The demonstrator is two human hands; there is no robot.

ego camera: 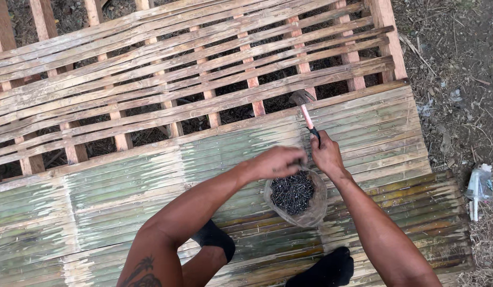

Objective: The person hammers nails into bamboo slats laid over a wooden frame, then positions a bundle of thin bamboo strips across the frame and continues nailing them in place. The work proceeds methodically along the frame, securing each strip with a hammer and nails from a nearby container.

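The bamboo platform (124, 191) is part-covered: flattened green slats lie across the near half, while the far half shows only spaced strips over bare rails. A clear bag of dark nails (294, 196) sits open on the slats. The right hand (327, 155) clasps a pink-handled hammer (306, 109); the left hand (278, 161), fingers curled together, hovers at the bag's rim.

So there's a hammer (306, 112) with a rusty dark head and pinkish-red handle, head pointing to about 11 o'clock, gripped at the dark handle end. Just at 6 o'clock from it sits a clear plastic bag of small dark nails (294, 195), mouth open, slumped on the bamboo slats.
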